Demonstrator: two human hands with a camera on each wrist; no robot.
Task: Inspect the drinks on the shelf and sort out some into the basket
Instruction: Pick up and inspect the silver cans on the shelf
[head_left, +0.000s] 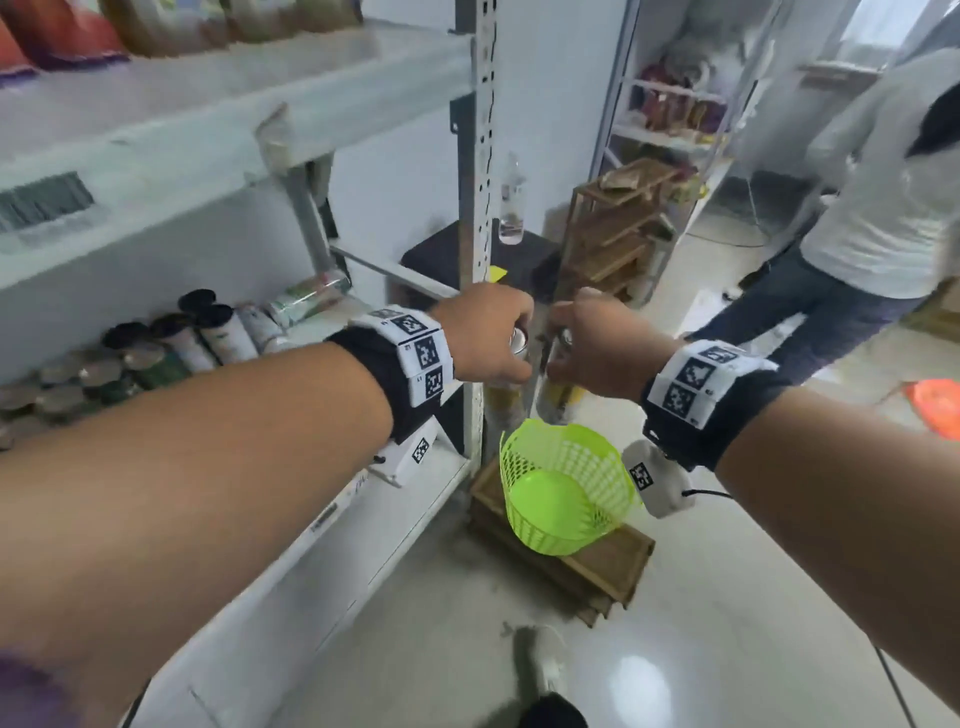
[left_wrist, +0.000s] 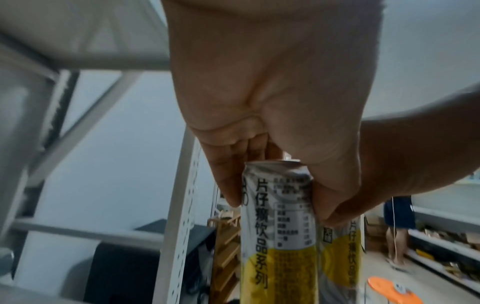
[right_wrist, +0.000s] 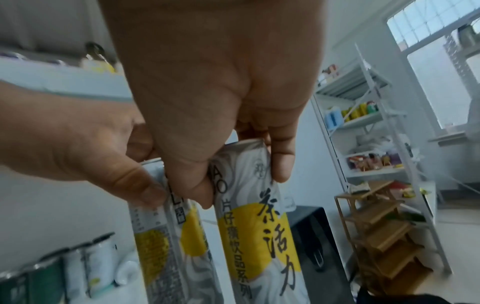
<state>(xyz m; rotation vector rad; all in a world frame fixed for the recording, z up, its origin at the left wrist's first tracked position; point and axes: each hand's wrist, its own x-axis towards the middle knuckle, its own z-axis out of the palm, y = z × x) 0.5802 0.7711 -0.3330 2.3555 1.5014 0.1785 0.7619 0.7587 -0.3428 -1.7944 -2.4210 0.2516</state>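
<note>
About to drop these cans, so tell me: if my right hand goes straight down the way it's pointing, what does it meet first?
Probably the green basket. The right hand holds its can just above the near rim, though depth is unclear.

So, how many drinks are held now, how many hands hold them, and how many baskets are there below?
Slim white-and-yellow drink cans: 2, left hand's can, right hand's can
Hands gripping a can top: 2, left hand, right hand
Lime-green plastic mesh basket, nothing in it: 1
Total: 5
</note>
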